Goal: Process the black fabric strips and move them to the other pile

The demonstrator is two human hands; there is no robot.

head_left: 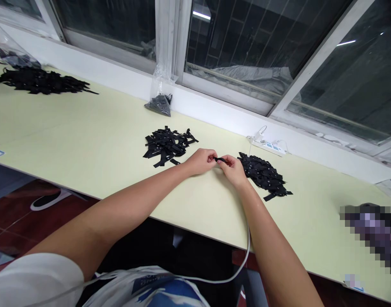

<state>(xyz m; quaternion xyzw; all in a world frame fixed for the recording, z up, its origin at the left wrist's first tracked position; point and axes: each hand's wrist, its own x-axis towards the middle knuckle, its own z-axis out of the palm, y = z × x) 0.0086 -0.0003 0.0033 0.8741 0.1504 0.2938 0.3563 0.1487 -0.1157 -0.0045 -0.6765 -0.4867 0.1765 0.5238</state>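
Between my two hands a short black strip (221, 160) is held just above the pale yellow table (201, 200). My left hand (203, 161) is closed, pinching the strip's left end. The other end is pinched in my right hand (233, 169), whose fingers are also closed. Left of my hands lies a loose pile of black strips (166, 145) with small shiny spots. A second, denser pile of black strips (264, 174) sits right beside my right hand.
Against the wall stand a clear bag of black pieces (160, 102) and a white power strip (270, 146). A large black pile (43, 81) lies far left. A white cable (214, 281) hangs over the front edge. A blurred dark object (374, 230) is at right.
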